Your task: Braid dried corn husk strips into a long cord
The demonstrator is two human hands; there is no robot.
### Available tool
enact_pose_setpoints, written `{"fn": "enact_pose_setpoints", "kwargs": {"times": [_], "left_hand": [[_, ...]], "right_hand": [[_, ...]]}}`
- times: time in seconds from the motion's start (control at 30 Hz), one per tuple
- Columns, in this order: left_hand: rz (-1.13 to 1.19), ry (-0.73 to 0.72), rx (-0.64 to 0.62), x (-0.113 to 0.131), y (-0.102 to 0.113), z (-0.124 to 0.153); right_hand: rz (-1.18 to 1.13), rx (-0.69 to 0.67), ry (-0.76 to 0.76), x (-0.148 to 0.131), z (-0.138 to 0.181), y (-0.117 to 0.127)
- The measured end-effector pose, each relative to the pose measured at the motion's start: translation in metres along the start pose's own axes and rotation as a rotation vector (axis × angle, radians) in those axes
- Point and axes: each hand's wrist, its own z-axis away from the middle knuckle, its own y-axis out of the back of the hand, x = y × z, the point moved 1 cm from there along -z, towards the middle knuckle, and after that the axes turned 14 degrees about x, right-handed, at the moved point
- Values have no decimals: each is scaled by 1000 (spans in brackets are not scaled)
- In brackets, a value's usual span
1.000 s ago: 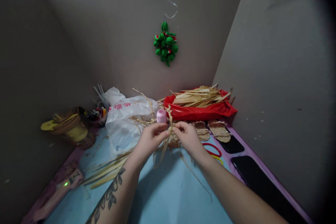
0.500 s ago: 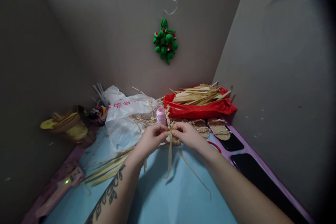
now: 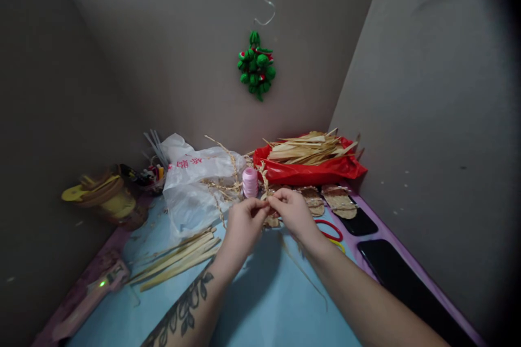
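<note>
A braid of dried straw (image 3: 264, 175) stands up from between my hands in the middle of the table. My left hand (image 3: 246, 222) pinches its lower end, thumb against fingers. Close against it, my right hand (image 3: 290, 211) pinches the same spot, and the fingertips of both hands nearly meet. The strands at the grip are mostly hidden by my fingers. Just behind my left hand stands a pink thread spool (image 3: 250, 182). Part of a flat woven straw piece (image 3: 272, 221) shows below my fingers.
Straw strips (image 3: 181, 260) lie at left, beside a white plastic bag (image 3: 191, 190). A red bag (image 3: 301, 173) holds more strips. Small woven soles (image 3: 340, 200), red-handled scissors (image 3: 331, 229) and a black phone (image 3: 399, 271) are at right. A pink glue gun (image 3: 93, 298) lies at left.
My left hand has moved slightly right and turned, closing up to my right hand. The loose strip that hung below my hands no longer shows there. The braid's top has shifted slightly right.
</note>
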Motion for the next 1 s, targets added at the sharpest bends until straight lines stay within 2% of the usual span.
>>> {"fn": "enact_pose_setpoints", "kwargs": {"times": [0.07, 0.13, 0.27, 0.33, 0.43, 0.47, 0.57, 0.6, 0.73, 0.87, 0.93, 1.0], "left_hand": [[-123, -177, 33, 10, 1, 7], [-186, -289, 27, 20, 3, 13], [-207, -301, -35, 28, 5, 15], [-206, -296, -107, 27, 6, 12], [-182, -292, -194, 24, 9, 6], [-175, -291, -156, 24, 11, 3], [-186, -308, 62, 20, 16, -2], [-184, -305, 81, 18, 16, -2], [-155, -182, -68, 10, 14, -5], [-176, -98, -41, 4, 14, -9], [-97, -38, -89, 2, 12, -11], [23, 42, -167, -2, 10, -12]], "right_hand": [[-188, -18, -125, -4, 0, 1], [-305, -24, -210, -9, 1, 2], [-412, -55, -327, -13, 0, 4], [-423, -50, -337, -12, 0, 4], [-393, -27, -288, -11, 0, 3], [-372, -27, -262, -11, 1, 2], [-300, -72, -206, -14, 5, 0], [-280, -95, -192, -14, 6, -1], [-147, -131, -97, -16, 10, -2], [126, -76, 147, -17, 11, 2], [217, -23, 249, -18, 11, 3], [214, -25, 253, -18, 10, 3]]}}
